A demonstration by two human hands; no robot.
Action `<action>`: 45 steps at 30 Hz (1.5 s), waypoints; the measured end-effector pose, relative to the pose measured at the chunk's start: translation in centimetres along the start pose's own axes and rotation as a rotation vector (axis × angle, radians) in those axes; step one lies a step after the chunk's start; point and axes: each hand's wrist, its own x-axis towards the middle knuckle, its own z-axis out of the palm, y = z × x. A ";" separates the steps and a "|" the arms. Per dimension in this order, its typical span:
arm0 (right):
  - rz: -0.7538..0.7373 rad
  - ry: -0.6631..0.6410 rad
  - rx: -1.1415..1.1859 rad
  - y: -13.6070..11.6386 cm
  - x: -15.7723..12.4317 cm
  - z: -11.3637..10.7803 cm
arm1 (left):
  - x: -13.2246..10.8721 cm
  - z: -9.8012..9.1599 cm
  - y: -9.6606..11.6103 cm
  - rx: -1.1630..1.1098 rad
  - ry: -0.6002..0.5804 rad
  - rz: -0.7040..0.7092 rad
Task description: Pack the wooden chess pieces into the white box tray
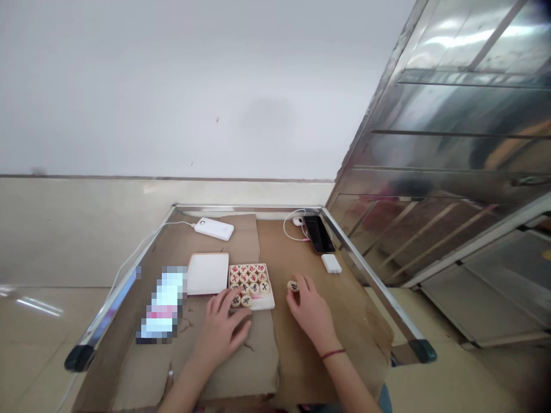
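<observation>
A white box (267, 301) stands in the middle of the cardboard, holding rows of round Chinese chess pieces (253, 276) with red and black characters. The nearest row has two pieces at its left, and white box floor shows to their right. My left hand (226, 324) rests at the box's near left corner, its fingertips by the black-lettered pieces and its thumb spread away. To the right of the box, my right hand (310, 310) pinches one Chinese chess piece (293, 285) with a black character between thumb and fingers.
A white square lid (208, 274) lies left of the box. A blurred-out phone-like object (163, 307) is farther left. At the back are a white power bank (214, 229) with a cable, a black phone (318, 234) and a white charger (331, 264). A metal rail (249, 208) edges the table.
</observation>
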 end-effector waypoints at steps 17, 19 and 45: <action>-0.138 0.113 0.391 -1.4 -0.8 1.7 | 0.1 0.7 -0.6 -0.003 -0.009 -0.017; -0.165 0.113 0.482 -2.7 -1.3 2.0 | 0.7 1.0 -0.4 -0.020 0.042 -0.025; -0.218 0.072 0.535 -3.5 -2.2 2.4 | 1.8 2.0 1.1 0.000 0.012 -0.115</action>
